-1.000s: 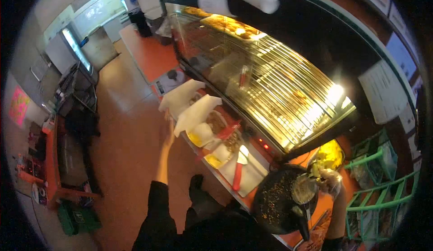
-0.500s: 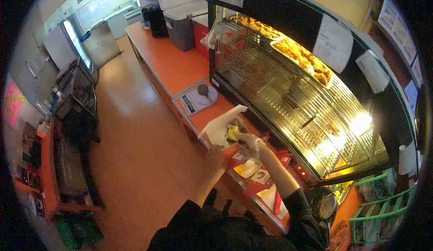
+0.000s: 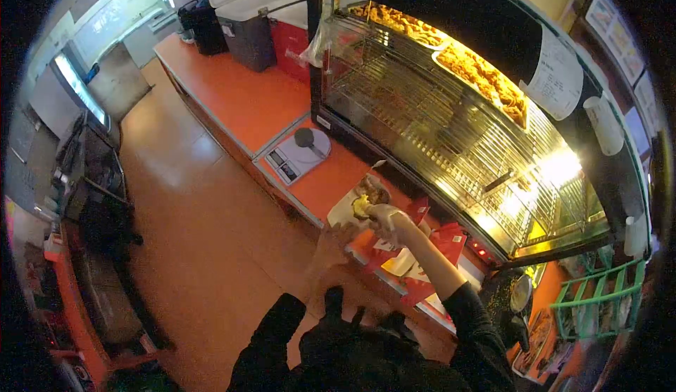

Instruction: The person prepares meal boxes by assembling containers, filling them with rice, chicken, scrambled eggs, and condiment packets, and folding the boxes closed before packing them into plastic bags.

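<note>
Head view: my right hand (image 3: 391,223), fingers narrowed, meets yellow food (image 3: 361,207) beside brown filling (image 3: 375,189) on white paper (image 3: 340,210); grip unclear. Left hand (image 3: 339,233) blurred near paper, hold unreadable. Likely topping step; next move calls for steady paper.

Fwd-left of R hand (image 3: 389,221), open run over bare counter (image 3: 318,186) up to scale (image 3: 287,164), which blocks low passes there. Glass warmer (image 3: 429,142) walls off fwd & right side; red packs (image 3: 442,251) clutter counter just R of same hand. L of L hand (image 3: 341,231), free air over floor (image 3: 211,226).
</note>
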Available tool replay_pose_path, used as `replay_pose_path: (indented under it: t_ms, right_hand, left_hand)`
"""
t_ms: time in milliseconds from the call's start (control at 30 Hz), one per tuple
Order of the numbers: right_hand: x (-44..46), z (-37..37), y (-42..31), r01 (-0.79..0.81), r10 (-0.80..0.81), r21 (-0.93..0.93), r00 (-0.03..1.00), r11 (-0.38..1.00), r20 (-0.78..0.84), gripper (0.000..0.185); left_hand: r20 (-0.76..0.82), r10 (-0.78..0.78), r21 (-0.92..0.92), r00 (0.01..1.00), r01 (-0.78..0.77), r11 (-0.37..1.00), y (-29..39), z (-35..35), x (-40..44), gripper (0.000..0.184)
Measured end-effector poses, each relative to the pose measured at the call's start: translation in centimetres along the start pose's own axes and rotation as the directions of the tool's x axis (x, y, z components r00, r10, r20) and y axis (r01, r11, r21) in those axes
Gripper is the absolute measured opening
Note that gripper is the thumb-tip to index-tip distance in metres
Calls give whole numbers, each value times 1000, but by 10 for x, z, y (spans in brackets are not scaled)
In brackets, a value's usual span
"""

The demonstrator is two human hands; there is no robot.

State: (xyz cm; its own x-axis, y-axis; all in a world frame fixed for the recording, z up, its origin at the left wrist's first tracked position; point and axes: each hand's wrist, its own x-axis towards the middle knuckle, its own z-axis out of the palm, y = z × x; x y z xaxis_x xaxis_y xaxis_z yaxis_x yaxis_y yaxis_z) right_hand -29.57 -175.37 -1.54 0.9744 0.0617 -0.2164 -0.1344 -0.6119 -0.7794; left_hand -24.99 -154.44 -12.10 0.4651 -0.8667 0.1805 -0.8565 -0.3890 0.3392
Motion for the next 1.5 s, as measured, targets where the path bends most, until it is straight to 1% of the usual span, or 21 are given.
replay_pose_path:
  t_ms: [100, 167, 200, 300, 400, 500, 567, 633, 667, 733, 800, 833, 867, 900, 967, 1067, 1133, 1167, 1233, 1400, 1500]
  right_hand:
    - [15, 15, -16, -217, 213, 97, 976, 971, 44, 18]
    - [0, 0, -91, -625, 645, 408, 757, 665, 108, 20]
    - [7, 4, -79, -630, 652, 418, 750, 655, 108, 20]
    - [18, 28, -40, -439, 441, -48, 897, 897, 40, 28]
    - [15, 45, -37, -267, 247, -136, 958, 954, -144, 34]
    - [9, 54, -38, -212, 170, -176, 959, 961, -228, 41]
    - [11, 61, -31, -211, 168, -194, 962, 958, -218, 46]
    - [34, 87, 20, -253, 227, -246, 966, 936, -127, 47]
    - [53, 109, 61, -45, -25, -204, 944, 978, -328, 46]
    - [51, 110, 62, 168, -253, -204, 813, 964, -525, 45]
    - [16, 67, 3, -146, 74, -145, 908, 979, -412, 41]
    - [30, 72, 28, -228, 162, -196, 939, 954, -304, 25]
    - [33, 66, 27, -230, 164, -188, 936, 955, -312, 25]
    - [36, 61, 25, -282, 283, -297, 958, 912, -39, 20]
    - [36, 62, 19, -295, 405, -405, 888, 865, 218, 16]
    - [27, 87, -4, -359, 346, -217, 933, 908, -96, 13]
    - [19, 66, -54, -362, 449, -388, 879, 848, 159, 35]
    - [25, 75, -48, -414, 421, -279, 906, 866, -40, 35]
    - [32, 90, -37, -443, 383, -49, 821, 895, -423, 36]
    - [29, 97, -41, -504, 512, 105, 814, 857, -274, 36]
    - [-22, 55, -83, -456, 516, 251, 803, 854, -297, 34]
  left_hand:
    - [15, -6, -56, 1000, 7, 998, 5, 7, -4, 64]
    - [-89, -130, 62, 987, 136, 989, 11, 22, -14, 66]
    - [-77, -121, 59, 990, 126, 990, 19, 9, -16, 66]
    - [-155, -196, -37, 968, 192, 981, 32, -14, -30, 55]
    - [-274, -139, -84, 952, 120, 989, 29, 1, -36, 56]
    - [-252, -298, -85, 921, 286, 955, 33, 7, -37, 69]
    - [-195, -96, -133, 976, 71, 989, 17, -5, -41, 71]
    - [-178, -100, -210, 979, 61, 976, 13, -5, -40, 71]
    - [-164, -104, -291, 981, 53, 955, 11, -4, -41, 72]
    - [-186, -107, -343, 977, 37, 939, 1, 7, -44, 71]
    - [-207, -103, -393, 973, 14, 920, 10, -12, -42, 69]
    - [-206, -185, -427, 961, 81, 901, 34, -53, -35, 70]
    - [-204, -221, -443, 954, 111, 890, 38, -62, -33, 70]
    - [-201, -257, -458, 945, 141, 878, 42, -71, -32, 71]
    - [-40, -168, -159, 985, 160, 974, 17, -44, -36, 69]
    - [-162, -156, -38, 975, 151, 988, 6, -5, -38, 68]
    - [-229, -86, 7, 970, 89, 996, 12, -14, -40, 62]
    - [-257, -32, 10, 966, 35, 999, 17, -23, -39, 57]
    - [-279, -42, -72, 959, 23, 997, 26, -31, -36, 54]
    - [-345, -151, -393, 927, 4, 919, 38, -40, -30, 44]
    - [-330, -84, -81, 940, 60, 995, 3, -28, -38, 44]
